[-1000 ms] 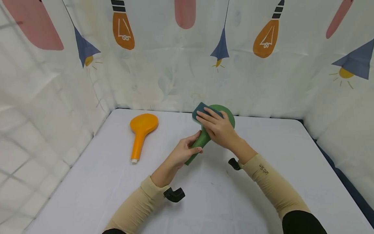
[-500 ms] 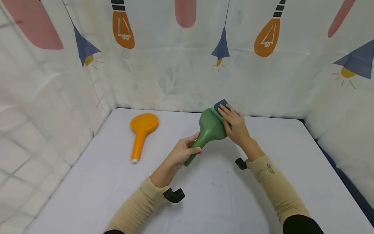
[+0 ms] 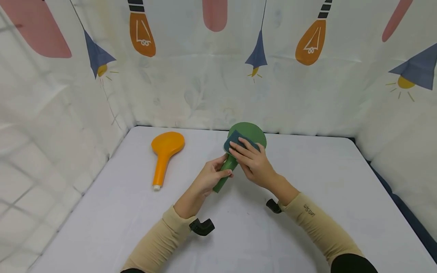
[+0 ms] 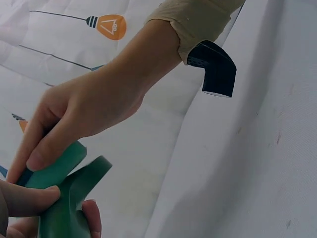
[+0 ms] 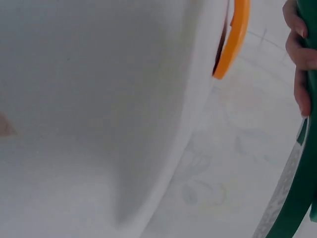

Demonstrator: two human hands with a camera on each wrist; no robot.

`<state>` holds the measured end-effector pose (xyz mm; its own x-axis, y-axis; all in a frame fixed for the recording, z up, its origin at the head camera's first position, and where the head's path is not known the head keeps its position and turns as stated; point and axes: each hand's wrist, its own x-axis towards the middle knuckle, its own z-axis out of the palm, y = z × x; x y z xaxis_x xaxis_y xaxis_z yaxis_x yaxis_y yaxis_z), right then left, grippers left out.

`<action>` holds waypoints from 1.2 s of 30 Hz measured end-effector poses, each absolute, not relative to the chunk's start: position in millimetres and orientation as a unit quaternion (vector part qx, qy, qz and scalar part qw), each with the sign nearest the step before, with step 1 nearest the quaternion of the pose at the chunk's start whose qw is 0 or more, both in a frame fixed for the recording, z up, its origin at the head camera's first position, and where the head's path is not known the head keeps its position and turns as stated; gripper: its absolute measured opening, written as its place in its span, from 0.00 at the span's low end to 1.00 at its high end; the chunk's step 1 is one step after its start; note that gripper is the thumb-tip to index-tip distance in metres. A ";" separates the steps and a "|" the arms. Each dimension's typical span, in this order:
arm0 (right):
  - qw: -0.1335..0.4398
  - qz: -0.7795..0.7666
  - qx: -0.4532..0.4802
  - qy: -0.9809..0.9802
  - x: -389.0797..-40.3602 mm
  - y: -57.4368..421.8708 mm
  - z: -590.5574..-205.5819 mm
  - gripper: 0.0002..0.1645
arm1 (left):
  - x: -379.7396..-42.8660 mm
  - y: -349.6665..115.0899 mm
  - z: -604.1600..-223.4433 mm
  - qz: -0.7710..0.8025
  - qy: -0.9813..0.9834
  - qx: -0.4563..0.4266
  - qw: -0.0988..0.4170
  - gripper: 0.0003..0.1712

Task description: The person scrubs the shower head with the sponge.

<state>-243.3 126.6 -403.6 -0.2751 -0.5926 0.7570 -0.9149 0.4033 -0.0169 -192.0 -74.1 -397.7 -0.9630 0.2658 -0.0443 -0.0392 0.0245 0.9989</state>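
A green shower head [image 3: 253,132] is held above the white table, tilted with its handle toward the near left. My left hand [image 3: 211,178] grips it by the handle. My right hand [image 3: 257,167] holds a teal sponge [image 3: 235,138] with a darker top layer against the rounded back of the head. In the left wrist view the lighter side of the sponge [image 4: 59,168] shows under the right hand's thumb and fingers. The right wrist view catches left-hand fingers [image 5: 299,54] round the green handle, and a pale, speckled face on the shower head's underside.
An orange shower head [image 3: 167,146] with a white tip lies on the table [image 3: 102,212], left of my hands. Printed fabric walls [image 3: 191,76] stand behind the table and at both sides. Black curved pieces [image 3: 202,226] stick out at both cuffs.
My right hand with the sponge moves from the neck to the right rim of the green shower head, then back left to the neck. My left hand keeps its grip and shifts little.
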 end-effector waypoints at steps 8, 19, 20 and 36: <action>0.329 0.183 0.492 -0.785 -259.9 116.6 -378.0 0.26 | -191.1 -73.7 -396.5 0.691 0.705 0.105 0.121 0.37; 0.278 0.284 0.350 -0.848 -300.3 156.3 -374.7 0.23 | -184.7 -71.4 -397.8 0.676 0.718 0.094 0.138 0.38; 0.282 0.298 0.347 -0.843 -301.0 160.1 -377.9 0.23 | -184.4 -72.0 -397.7 0.674 0.719 0.092 0.138 0.38; 0.353 0.297 0.416 -0.784 -256.3 145.4 -419.6 0.28 | -199.2 -87.2 -395.3 0.691 0.712 0.037 0.119 0.38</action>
